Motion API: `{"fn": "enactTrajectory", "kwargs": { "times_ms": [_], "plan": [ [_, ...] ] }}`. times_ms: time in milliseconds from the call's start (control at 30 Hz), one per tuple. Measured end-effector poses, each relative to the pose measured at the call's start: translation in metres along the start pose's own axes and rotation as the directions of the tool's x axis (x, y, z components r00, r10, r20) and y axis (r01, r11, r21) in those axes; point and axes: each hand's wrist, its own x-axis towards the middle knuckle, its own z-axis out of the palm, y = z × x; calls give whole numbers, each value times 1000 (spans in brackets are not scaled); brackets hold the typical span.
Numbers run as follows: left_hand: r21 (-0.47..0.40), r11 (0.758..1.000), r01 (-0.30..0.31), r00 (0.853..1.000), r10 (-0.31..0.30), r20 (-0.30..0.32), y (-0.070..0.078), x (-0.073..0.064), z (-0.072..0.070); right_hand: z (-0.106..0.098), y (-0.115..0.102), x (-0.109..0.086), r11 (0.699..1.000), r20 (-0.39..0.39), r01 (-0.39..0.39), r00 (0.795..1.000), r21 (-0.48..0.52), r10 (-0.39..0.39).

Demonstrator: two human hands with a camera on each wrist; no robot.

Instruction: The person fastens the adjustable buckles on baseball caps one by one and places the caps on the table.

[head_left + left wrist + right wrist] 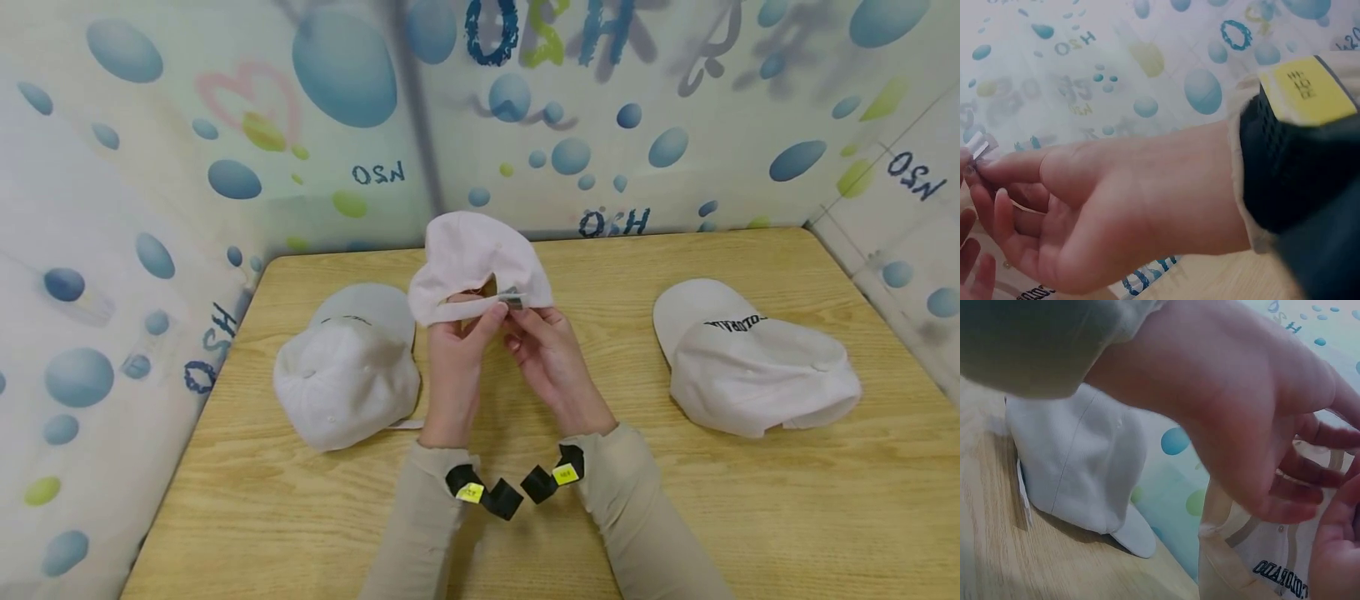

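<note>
A white baseball cap (480, 250) is held up above the table's far middle, its back opening and strap (463, 311) facing me. My left hand (456, 354) grips the strap, thumb in front and fingers behind it. With thumb and fingers, my right hand (553, 358) pinches the strap's end beside a small metal buckle (512, 298). That buckle (982, 147) also shows between fingertips at the left edge of the left wrist view. Dark COLORADO lettering (1279, 578) is visible through the cap in the right wrist view. Fingers partly hide the buckle.
Another white cap (348, 379) rests on the wooden table (517, 517) left of my hands, its strap sticking out toward my left wrist. A third white cap (757, 367) with dark lettering lies at the right. Patterned walls (480, 133) border the table's back and sides.
</note>
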Motion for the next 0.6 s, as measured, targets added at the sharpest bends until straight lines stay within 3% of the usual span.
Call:
{"fn": "enactTrajectory", "kwargs": {
  "times_ms": [100, 133, 200, 333, 367, 467, 600],
  "plan": [
    [17, 1000, 14, 1000, -14, 24, -3, 0, -2, 0, -2, 0, 999, 16, 2, 1000, 40, -3],
    [3, 1000, 11, 1000, -11, 29, -15, 4, -7, -1, -2, 0, 999, 20, 2, 1000, 54, -3],
    [16, 1000, 16, 1000, -17, 24, -15, 4, -9, -1, -4, 0, 996, 20, 1, 1000, 86, -3],
    [-2, 1000, -12, 1000, 12, 15, -13, 4, -11, -3, -7, 0, 992, 15, -5, 1000, 130, 3],
    [6, 1000, -21, 1000, 21, 15, 0, 0, -6, -3, -7, -1, 990, 15, -4, 1000, 139, 2],
    [-51, 996, -69, 998, 69, 0, 2, 2, -7, -4, -8, -1, 989, 22, -3, 1000, 146, 0],
    [-76, 995, -61, 997, 57, -58, 3, 2, -8, -5, -7, 0, 989, 33, 4, 999, 149, -9]
  ]
}}
